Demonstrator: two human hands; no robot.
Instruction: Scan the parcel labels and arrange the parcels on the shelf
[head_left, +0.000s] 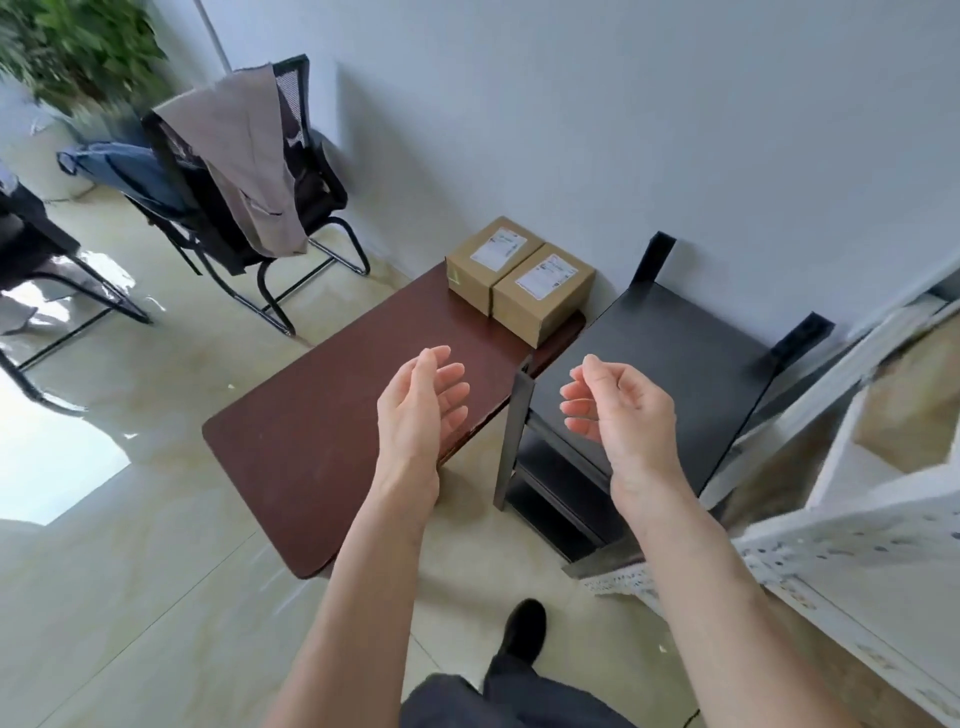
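Both hands, left hand (423, 400) and right hand (613, 402), are apart and hold nothing (fingers loosely curled), while the two parcels (519, 278) on the bench (322, 426) look stiff and light, best held by their sides.

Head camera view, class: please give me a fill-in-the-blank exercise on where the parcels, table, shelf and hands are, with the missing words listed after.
1. The number of parcels on the brown table is ____.
2. Each parcel, such as the left parcel and the right parcel, bears a white ____ on top.
3. The top of the black shelf holds ____ parcels.
4. The left hand and right hand hold ____.

Missing words: two; label; no; nothing
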